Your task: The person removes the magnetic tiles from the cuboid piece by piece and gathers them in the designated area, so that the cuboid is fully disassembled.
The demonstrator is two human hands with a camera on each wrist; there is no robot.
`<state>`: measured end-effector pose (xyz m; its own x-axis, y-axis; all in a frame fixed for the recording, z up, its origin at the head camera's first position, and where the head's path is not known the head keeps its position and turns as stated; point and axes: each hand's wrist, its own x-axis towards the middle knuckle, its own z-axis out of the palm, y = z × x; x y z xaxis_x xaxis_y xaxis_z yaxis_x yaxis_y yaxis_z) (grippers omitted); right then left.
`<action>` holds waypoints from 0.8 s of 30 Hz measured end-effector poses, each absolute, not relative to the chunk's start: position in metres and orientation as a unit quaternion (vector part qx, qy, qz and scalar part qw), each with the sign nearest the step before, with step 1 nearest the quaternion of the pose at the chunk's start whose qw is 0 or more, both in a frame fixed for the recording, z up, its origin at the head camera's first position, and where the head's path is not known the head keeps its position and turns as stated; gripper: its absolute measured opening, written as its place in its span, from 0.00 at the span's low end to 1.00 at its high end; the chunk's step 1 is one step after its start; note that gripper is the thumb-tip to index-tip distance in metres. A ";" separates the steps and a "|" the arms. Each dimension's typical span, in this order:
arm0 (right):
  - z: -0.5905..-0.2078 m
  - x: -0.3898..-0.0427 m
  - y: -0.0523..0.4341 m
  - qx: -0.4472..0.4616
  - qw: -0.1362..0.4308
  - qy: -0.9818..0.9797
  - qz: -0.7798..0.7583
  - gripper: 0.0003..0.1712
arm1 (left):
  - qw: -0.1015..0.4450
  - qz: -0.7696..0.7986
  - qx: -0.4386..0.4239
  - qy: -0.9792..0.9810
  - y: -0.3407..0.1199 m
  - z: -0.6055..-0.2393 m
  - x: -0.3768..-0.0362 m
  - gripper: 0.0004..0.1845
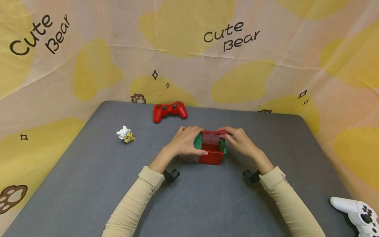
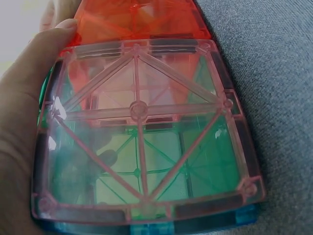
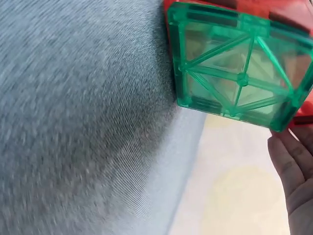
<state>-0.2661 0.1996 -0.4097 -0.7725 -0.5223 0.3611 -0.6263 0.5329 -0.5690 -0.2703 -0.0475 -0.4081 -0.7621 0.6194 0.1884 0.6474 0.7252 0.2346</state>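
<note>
Both forearms extended forward, sleeved to the wrists; left hand [image 1: 186, 142] and right hand [image 1: 239, 140] curled inward, facing each other, fingers bent

On the grey fabric table [image 1: 88, 184], the translucent red-and-green magnetic-tile box [image 1: 211, 149] sits centre, red plastic game controller [image 1: 170, 110] at eleven o'clock, white-and-yellow toy figurine [image 1: 125, 134] at nine, white plastic game controller [image 1: 358, 214] at four.

Bare grey table [image 1: 207, 204] lies open before the tile box [image 1: 211, 148], while the red controller [image 1: 169, 111] and toy figure [image 1: 125, 134] stand behind and left.
</note>
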 end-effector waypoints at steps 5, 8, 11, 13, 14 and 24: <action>-0.413 -0.270 0.197 0.250 0.064 -0.847 0.465 0.10 | 0.049 -0.140 -0.339 -0.929 -0.047 -0.410 -0.271 0.45; -0.409 -0.270 0.193 0.195 0.052 -0.824 0.529 0.11 | 0.050 -0.142 -0.337 -0.929 -0.047 -0.411 -0.271 0.44; -0.412 -0.278 0.190 0.142 0.042 -0.803 0.578 0.14 | 0.048 -0.138 -0.334 -0.931 -0.047 -0.410 -0.271 0.45; -0.419 -0.286 0.189 0.109 0.034 -0.787 0.606 0.19 | 0.045 -0.136 -0.333 -0.932 -0.048 -0.409 -0.271 0.46; -0.423 -0.289 0.189 0.095 0.031 -0.777 0.621 0.20 | 0.044 -0.134 -0.332 -0.933 -0.048 -0.409 -0.271 0.46; -0.417 -0.319 0.198 -0.042 0.025 -0.691 0.721 0.27 | 0.047 -0.145 -0.338 -0.929 -0.048 -0.410 -0.271 0.43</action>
